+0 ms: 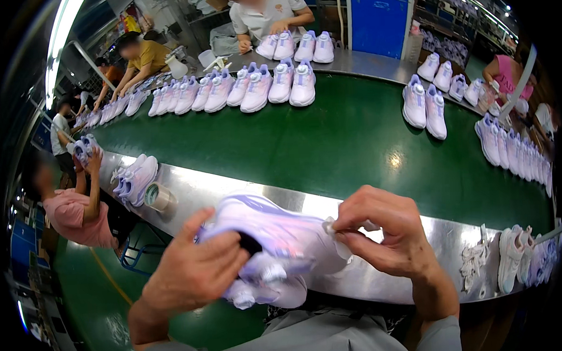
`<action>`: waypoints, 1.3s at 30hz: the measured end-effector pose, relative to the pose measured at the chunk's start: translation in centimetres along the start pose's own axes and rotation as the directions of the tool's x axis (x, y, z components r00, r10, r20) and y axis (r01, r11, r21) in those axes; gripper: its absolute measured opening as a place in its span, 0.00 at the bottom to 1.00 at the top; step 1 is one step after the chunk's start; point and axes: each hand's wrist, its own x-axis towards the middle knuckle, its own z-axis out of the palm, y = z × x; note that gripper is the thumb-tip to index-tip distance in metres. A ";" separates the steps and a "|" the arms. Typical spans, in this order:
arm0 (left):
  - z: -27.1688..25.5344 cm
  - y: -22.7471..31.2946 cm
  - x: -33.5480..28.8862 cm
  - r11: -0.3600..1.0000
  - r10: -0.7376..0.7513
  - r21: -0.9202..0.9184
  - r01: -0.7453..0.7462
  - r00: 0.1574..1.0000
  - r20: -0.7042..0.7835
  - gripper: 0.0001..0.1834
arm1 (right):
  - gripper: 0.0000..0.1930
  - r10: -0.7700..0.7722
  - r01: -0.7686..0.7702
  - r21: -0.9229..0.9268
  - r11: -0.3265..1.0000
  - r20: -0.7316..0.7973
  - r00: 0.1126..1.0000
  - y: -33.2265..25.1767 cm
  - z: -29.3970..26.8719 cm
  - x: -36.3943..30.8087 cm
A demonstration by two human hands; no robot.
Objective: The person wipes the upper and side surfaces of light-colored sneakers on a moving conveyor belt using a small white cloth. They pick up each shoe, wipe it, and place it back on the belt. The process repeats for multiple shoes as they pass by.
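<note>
Over the metal bench edge, my left hand (194, 265) is closed round the heel end of a pale pink and lilac sneaker (283, 228), its fingers at the collar. The sneaker is tipped on its side, toe toward the right. Below it shows a matching sneaker (288, 293) with a lacing dial; whether my left hand holds that one too, I cannot tell. At the toe, my right hand (388, 230) pinches a small white cloth-like piece (342, 244) against or close to the upper. Its exact form is partly hidden by the fingers.
Ahead runs a green conveyor belt (230, 146) carrying rows of sneakers (219, 94) and a pair (424, 112) at right. On the metal ledge (201, 181) are another pair (137, 177), a tape roll (160, 197), white straps (474, 261) and white shoes (512, 260). Co-workers sit left and opposite.
</note>
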 end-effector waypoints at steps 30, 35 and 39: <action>6.9 0.4 -1.4 0.848 0.531 0.092 -0.523 0.832 -0.160 0.10 | 0.07 0.095 -0.100 0.013 0.995 0.219 0.971 2.1 3.9 -1.3; 6.4 0.5 -1.0 0.820 0.572 0.076 -0.568 0.803 -0.170 0.11 | 0.05 0.032 -0.019 -0.056 0.998 0.260 0.965 1.6 4.1 1.7; 6.3 0.3 -1.2 0.807 0.588 0.035 -0.590 0.796 -0.145 0.11 | 0.04 0.021 0.003 -0.069 0.998 0.343 0.939 1.9 4.6 3.5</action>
